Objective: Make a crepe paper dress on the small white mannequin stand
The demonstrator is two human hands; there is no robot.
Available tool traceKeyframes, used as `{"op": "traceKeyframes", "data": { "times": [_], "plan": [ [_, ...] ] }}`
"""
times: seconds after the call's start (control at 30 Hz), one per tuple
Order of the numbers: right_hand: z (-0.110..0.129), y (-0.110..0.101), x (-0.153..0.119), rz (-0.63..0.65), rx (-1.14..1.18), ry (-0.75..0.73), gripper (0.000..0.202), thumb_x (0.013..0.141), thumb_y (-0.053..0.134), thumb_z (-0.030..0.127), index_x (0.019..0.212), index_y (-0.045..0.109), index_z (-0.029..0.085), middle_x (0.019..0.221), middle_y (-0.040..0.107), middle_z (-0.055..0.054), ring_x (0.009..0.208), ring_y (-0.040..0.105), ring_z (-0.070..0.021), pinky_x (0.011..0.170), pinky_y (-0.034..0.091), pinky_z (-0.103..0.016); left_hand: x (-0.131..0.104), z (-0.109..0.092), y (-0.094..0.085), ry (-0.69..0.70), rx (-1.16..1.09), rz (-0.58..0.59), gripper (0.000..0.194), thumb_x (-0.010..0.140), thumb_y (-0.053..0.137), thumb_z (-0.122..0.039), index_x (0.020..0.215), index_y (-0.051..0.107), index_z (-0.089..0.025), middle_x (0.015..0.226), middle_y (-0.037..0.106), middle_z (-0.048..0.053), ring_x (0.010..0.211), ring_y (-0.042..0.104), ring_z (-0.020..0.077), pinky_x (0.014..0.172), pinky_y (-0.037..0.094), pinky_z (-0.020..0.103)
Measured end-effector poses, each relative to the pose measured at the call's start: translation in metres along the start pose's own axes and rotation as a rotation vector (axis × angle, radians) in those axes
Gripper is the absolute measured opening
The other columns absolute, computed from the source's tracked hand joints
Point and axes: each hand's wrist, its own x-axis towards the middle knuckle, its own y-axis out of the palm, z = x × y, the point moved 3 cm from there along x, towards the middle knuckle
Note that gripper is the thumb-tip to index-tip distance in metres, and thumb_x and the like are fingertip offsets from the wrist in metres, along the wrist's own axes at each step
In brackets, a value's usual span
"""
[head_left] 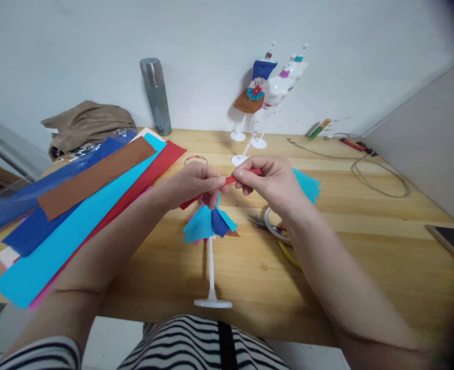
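Between my hands runs a narrow red paper strip (230, 180), stretched nearly level above the table. My left hand (196, 182) pinches one end of it, with a length trailing below the palm. The fingers of my right hand (265, 180) close on the other end. Just under my left hand stands a small mannequin on a white stand (211, 267), wearing a flared skirt of light blue and dark blue paper (207, 225). Its upper part is mostly hidden by my hands.
Long crepe paper strips (80, 221) in several colours lie at left, with a brown cloth (91, 123) behind. A flask (156, 95) and dressed mini mannequins (263, 87) stand by the wall. Right of centre are a tape roll (269, 221), scissors (256, 221) and light blue paper (307, 185); a cable (327, 154) lies beyond.
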Motion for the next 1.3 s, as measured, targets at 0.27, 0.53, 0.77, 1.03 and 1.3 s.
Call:
{"op": "traceKeyframes", "data": {
  "times": [0.27,0.53,0.77,1.03,1.3],
  "plan": [
    [-0.001,0.002,0.001,0.065,0.005,0.066,0.043,0.063,0.089,0.061,0.062,0.067,0.024,0.056,0.064,-0.001,0.049,0.053,-0.0131,0.050,0.043,-0.030,0.000,0.001,0.002,-0.051,-0.051,0.037,0.022,0.095,0.062,-0.023,0.078,0.070,-0.013,0.066,0.076,0.004,0.060,0.069,0.0107,0.062,0.055,0.019],
    [-0.002,-0.009,0.003,0.081,-0.087,0.023,0.039,0.073,0.083,0.059,0.065,0.067,0.024,0.057,0.062,-0.001,0.052,0.052,-0.0138,0.052,0.040,-0.031,0.004,0.003,-0.008,-0.075,0.029,0.066,0.023,0.093,0.061,-0.018,0.073,0.070,-0.012,0.062,0.075,0.004,0.057,0.068,0.0098,0.062,0.057,0.019],
    [-0.005,-0.001,0.004,0.161,-0.111,0.038,0.037,0.070,0.083,0.053,0.061,0.065,0.022,0.056,0.062,0.000,0.053,0.050,-0.0129,0.055,0.038,-0.030,0.006,0.003,-0.006,-0.068,0.078,0.046,0.023,0.091,0.063,-0.015,0.069,0.070,-0.013,0.063,0.075,0.003,0.058,0.068,0.0090,0.062,0.056,0.017],
    [-0.004,-0.016,0.005,0.086,-0.156,0.051,0.037,0.070,0.081,0.052,0.056,0.064,0.022,0.053,0.060,0.000,0.052,0.047,-0.0116,0.055,0.034,-0.030,-0.002,-0.005,-0.023,-0.084,0.102,0.037,0.021,0.086,0.066,-0.014,0.066,0.071,-0.011,0.063,0.075,0.005,0.061,0.071,0.0122,0.064,0.057,0.020],
    [-0.001,-0.027,0.007,0.019,-0.084,0.064,0.037,0.064,0.089,0.053,0.057,0.066,0.025,0.052,0.060,0.000,0.050,0.050,-0.0132,0.054,0.040,-0.032,-0.011,-0.009,-0.046,-0.059,0.154,0.023,0.023,0.085,0.073,-0.032,0.071,0.074,-0.013,0.066,0.075,0.005,0.063,0.069,0.0126,0.069,0.056,0.024]
  ]
}}
